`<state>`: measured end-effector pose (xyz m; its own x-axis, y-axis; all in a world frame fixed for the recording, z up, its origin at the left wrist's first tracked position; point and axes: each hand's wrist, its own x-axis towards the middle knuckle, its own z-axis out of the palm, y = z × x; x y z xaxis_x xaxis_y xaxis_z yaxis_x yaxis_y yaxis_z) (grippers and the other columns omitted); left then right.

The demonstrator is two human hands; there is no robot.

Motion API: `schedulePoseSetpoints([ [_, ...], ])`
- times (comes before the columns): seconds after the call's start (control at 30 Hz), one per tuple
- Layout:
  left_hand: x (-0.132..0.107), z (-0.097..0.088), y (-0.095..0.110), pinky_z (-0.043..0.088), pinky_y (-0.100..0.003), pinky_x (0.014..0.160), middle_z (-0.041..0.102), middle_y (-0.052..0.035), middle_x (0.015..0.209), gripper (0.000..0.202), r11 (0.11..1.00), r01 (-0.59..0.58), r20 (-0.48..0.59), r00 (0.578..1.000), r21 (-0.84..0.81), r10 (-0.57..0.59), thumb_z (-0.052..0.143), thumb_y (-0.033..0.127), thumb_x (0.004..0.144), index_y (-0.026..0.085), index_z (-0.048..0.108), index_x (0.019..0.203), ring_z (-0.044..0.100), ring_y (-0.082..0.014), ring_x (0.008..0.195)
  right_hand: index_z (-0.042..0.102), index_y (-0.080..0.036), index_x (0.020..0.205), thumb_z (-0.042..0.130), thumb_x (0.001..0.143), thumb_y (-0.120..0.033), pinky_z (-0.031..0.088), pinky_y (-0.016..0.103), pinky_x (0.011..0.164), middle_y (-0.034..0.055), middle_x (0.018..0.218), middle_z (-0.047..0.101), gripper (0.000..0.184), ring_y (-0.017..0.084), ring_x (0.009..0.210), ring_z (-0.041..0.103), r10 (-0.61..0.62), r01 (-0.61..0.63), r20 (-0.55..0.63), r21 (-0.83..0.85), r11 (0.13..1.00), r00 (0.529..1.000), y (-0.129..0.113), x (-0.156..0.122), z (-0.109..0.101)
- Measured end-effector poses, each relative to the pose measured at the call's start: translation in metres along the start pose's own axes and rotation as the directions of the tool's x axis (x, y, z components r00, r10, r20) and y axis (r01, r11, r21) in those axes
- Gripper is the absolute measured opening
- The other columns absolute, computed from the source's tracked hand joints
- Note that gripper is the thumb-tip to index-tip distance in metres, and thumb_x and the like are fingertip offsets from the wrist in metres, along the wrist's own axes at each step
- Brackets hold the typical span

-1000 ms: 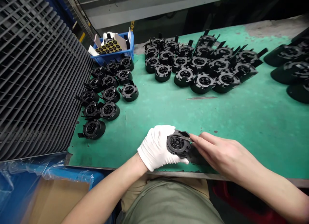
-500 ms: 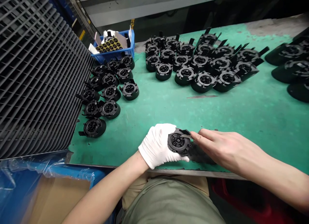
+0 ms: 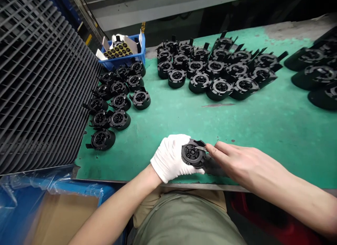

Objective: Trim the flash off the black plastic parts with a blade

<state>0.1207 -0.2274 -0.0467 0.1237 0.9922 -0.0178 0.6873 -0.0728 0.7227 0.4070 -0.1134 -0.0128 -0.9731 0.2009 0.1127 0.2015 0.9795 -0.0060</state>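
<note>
My left hand (image 3: 172, 159), in a white glove, is wrapped round the side of a round black plastic part (image 3: 191, 154). The part's ribbed, ringed face is turned up towards me, and a short black tab stands at its far right edge. My bare right hand (image 3: 231, 160) pinches a small knife with a thin, pointed silver blade (image 3: 201, 148). The blade's tip lies over the ribs near the middle of the part; whether it touches them I cannot tell. The knife's handle is hidden inside my fingers.
Several similar black parts (image 3: 119, 119) stand at the left on the green tabletop (image 3: 168, 122), with more (image 3: 220, 88) at the back and right. A blue bin (image 3: 135, 58) holds a sheet of round stickers (image 3: 118, 51). Stacked black grilles (image 3: 47, 90) rise at the left.
The view has shifted slightly. The knife and my right hand have moved a little with the held part, whose face looks slightly turned. Both grips stay the same.
</note>
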Motion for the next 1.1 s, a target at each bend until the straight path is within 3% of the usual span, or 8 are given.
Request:
schedulePoseSetpoints([
  [0.2, -0.003, -0.002, -0.003, 0.075, -0.053, 0.112, 0.094, -0.0130, 0.123, 0.081, 1.000, 0.020, -0.039, 0.999, 0.007, -0.020, 0.116, 0.089, 0.080, 0.025, 0.089, 0.121, 0.094, -0.0432, 0.123, 0.073, -0.015, 0.155, 0.056, 0.105, 0.005, 0.042, 0.035, 0.063, 0.0013, 0.097, 0.073, 0.057, 0.018, 0.070, 0.067, 0.049, -0.049, 0.005, 0.008, 0.999, 0.999, -0.015, -0.005, -0.002],
  [0.33, -0.003, 0.015, 0.003, 0.077, -0.053, 0.111, 0.095, -0.0107, 0.123, 0.080, 0.997, 0.053, -0.111, 0.992, -0.051, -0.059, 0.121, 0.082, 0.078, 0.026, 0.090, 0.126, 0.095, -0.0411, 0.120, 0.074, -0.018, 0.150, 0.048, 0.125, -0.009, 0.040, 0.034, 0.060, 0.0003, 0.094, 0.072, 0.038, 0.017, 0.066, 0.065, 0.107, -0.107, -0.141, 0.007, 0.994, 0.984, -0.014, -0.009, 0.003],
  [0.43, -0.001, 0.038, 0.014, 0.078, -0.059, 0.119, 0.093, -0.0156, 0.139, 0.100, 0.984, 0.179, -0.287, 0.941, -0.027, -0.179, 0.125, 0.081, 0.070, 0.025, 0.086, 0.144, 0.092, -0.0463, 0.135, 0.074, -0.017, 0.158, 0.048, 0.135, -0.026, 0.044, 0.033, 0.060, 0.0034, 0.103, 0.080, 0.035, 0.017, 0.070, 0.071, 0.199, -0.206, -0.205, -0.014, 0.978, 0.958, -0.008, -0.016, 0.010],
  [0.5, 0.002, 0.045, 0.019, 0.077, -0.064, 0.127, 0.089, -0.0210, 0.154, 0.118, 0.974, 0.229, -0.328, 0.919, -0.007, -0.218, 0.126, 0.083, 0.066, 0.022, 0.080, 0.156, 0.089, -0.0501, 0.147, 0.075, -0.018, 0.161, 0.047, 0.137, -0.030, 0.045, 0.032, 0.060, 0.0040, 0.105, 0.082, 0.039, 0.018, 0.073, 0.072, 0.250, -0.259, -0.220, -0.015, 0.966, 0.943, -0.004, -0.022, 0.015],
  [0.7, 0.021, 0.015, 0.017, 0.075, -0.071, 0.132, 0.086, -0.0218, 0.168, 0.132, 0.995, 0.085, 0.019, 0.996, 0.047, -0.086, 0.124, 0.085, 0.066, 0.026, 0.073, 0.172, 0.086, -0.0538, 0.155, 0.077, -0.018, 0.165, 0.046, 0.136, -0.029, 0.040, 0.034, 0.058, 0.0003, 0.092, 0.071, 0.044, 0.017, 0.067, 0.065, 0.248, -0.264, -0.227, -0.041, 0.964, 0.942, -0.002, -0.027, 0.021],
  [0.8, 0.036, 0.002, 0.014, 0.076, -0.067, 0.127, 0.092, -0.0200, 0.156, 0.117, 0.995, -0.007, 0.097, 0.995, 0.101, -0.003, 0.124, 0.086, 0.065, 0.026, 0.082, 0.156, 0.091, -0.0537, 0.146, 0.078, -0.016, 0.161, 0.048, 0.131, -0.018, 0.038, 0.034, 0.059, 0.0000, 0.092, 0.068, 0.042, 0.017, 0.067, 0.061, 0.199, -0.216, -0.228, -0.054, 0.975, 0.953, 0.001, -0.023, 0.018],
  [0.93, 0.046, 0.003, 0.011, 0.078, -0.057, 0.109, 0.097, -0.0122, 0.126, 0.087, 0.989, -0.099, 0.143, 0.986, 0.109, 0.083, 0.118, 0.087, 0.074, 0.028, 0.085, 0.128, 0.097, -0.0489, 0.125, 0.077, -0.014, 0.155, 0.049, 0.122, -0.002, 0.037, 0.036, 0.062, 0.0002, 0.092, 0.067, 0.045, 0.019, 0.070, 0.059, 0.127, -0.150, -0.249, -0.077, 0.986, 0.960, 0.006, -0.016, 0.010],
  [1.1, 0.045, 0.008, 0.008, 0.078, -0.055, 0.107, 0.097, -0.0140, 0.128, 0.085, 0.986, -0.115, 0.107, 0.989, 0.117, 0.103, 0.111, 0.094, 0.077, 0.027, 0.085, 0.123, 0.097, -0.0477, 0.123, 0.076, -0.013, 0.153, 0.051, 0.117, 0.002, 0.037, 0.036, 0.065, 0.0003, 0.093, 0.068, 0.047, 0.019, 0.070, 0.059, 0.096, -0.117, -0.239, -0.078, 0.990, 0.966, 0.010, -0.009, 0.004],
])
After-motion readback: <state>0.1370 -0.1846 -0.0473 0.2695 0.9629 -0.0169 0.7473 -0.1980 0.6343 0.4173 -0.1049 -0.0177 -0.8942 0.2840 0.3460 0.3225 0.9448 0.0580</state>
